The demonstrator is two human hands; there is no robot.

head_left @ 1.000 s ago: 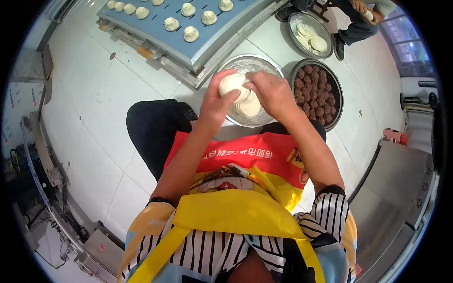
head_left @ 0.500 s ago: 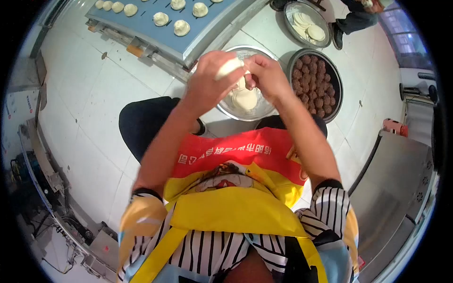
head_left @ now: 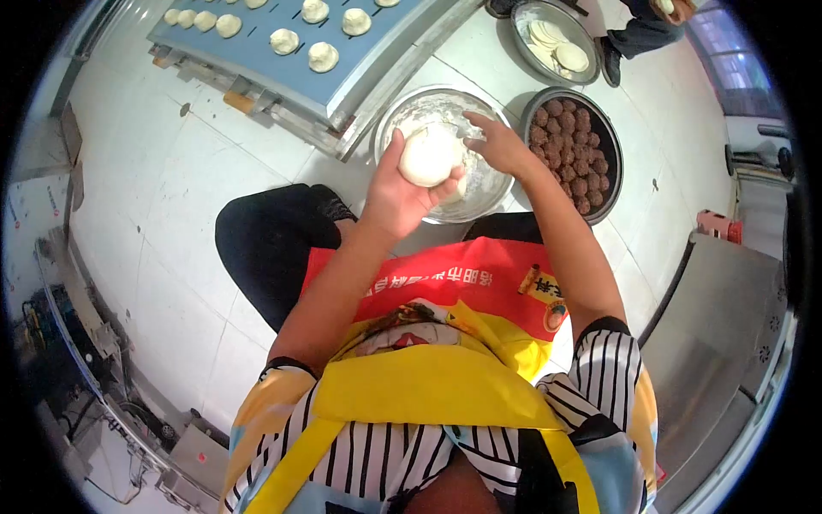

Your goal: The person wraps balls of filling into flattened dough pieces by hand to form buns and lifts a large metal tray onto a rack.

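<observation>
A round, smooth white dough bun [head_left: 427,156] rests in my left hand [head_left: 398,193], thumb on its left side and fingers curled around its lower right. To its right, my right hand [head_left: 501,147] is held with thumb and forefinger apart, nothing visible between them. Both hands are over a floury metal bowl [head_left: 402,104]. Inside it, a pale dough wrapper [head_left: 456,190] shows partly behind my left fingers; the rest is hidden by the bun and hand.
A blue conveyor belt [head_left: 248,47] at the upper left carries several pinched buns [head_left: 324,57]. Dark meatballs [head_left: 572,150] fill a round pan [head_left: 615,176] at the right. Beyond it, another pan [head_left: 521,34] holds dough wrappers [head_left: 572,57], near another person's leg [head_left: 642,38].
My right fingers, earlier pinching at the dough's edge, have come away to the right and spread. My left hand has lowered slightly and turned, so the bun now faces up.
</observation>
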